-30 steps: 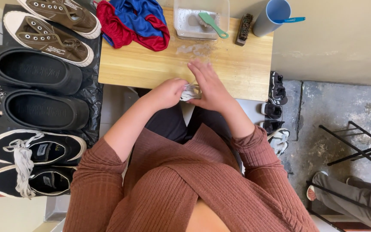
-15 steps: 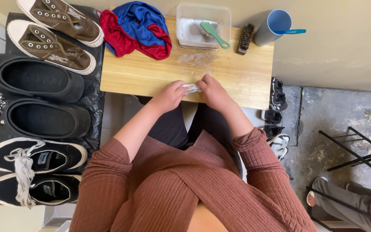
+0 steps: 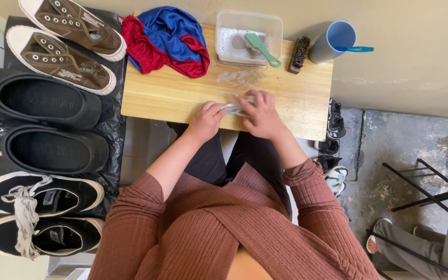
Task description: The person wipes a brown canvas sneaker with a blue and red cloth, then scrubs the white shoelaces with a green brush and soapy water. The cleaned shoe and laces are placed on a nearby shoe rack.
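Observation:
Both my hands rest at the near edge of a small wooden table point(image 3: 167, 96). My left hand point(image 3: 206, 118) and my right hand point(image 3: 260, 115) together grip a small pale, whitish strip point(image 3: 234, 108), perhaps a lace or cloth, stretched between them. Most of it is hidden by my fingers. A wet, soapy smear point(image 3: 239, 78) marks the wood just beyond my hands.
At the table's far edge lie a red and blue cloth point(image 3: 164, 39), a clear tub point(image 3: 273, 26) with a green brush point(image 3: 262, 47), a dark brush point(image 3: 297, 54) and a blue cup point(image 3: 333, 40). Brown sneakers point(image 3: 60, 57), black clogs point(image 3: 47, 124) and black sneakers point(image 3: 37, 212) lie left. Another person's legs point(image 3: 416, 243) are lower right.
My hands have moved forward from my lap onto the table's near edge, still holding the pale strip between them.

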